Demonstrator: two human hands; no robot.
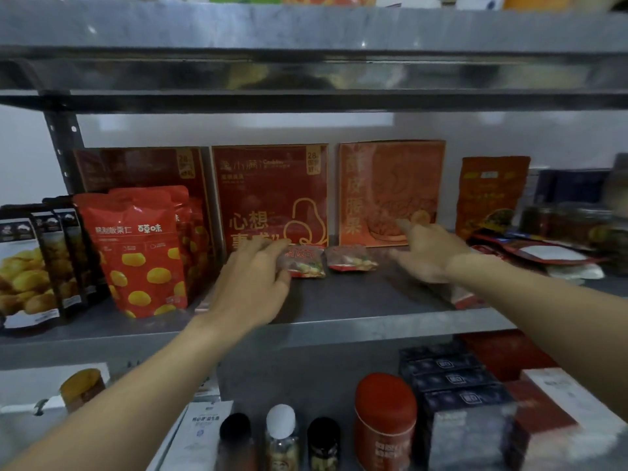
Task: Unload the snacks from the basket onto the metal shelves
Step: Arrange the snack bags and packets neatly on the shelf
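Observation:
Two small red snack packets lie flat on the middle metal shelf [339, 321], in front of large red boxes. My left hand [251, 280] reaches onto the shelf, and its fingers and thumb pinch the left end of the left packet [306, 265]. The right packet [351, 258] lies free just beside it. My right hand [428, 254] hovers to the right of that packet with fingers spread and nothing in it; it is blurred. The basket is out of view.
Red chestnut pouches [142, 253] and dark snack bags [27, 266] stand at the left. Red boxes [272, 195] line the back, and flat packets [543, 256] and jars [560, 222] sit at the right. The lower shelf holds bottles [282, 436], a red can [385, 419] and dark boxes [455, 382].

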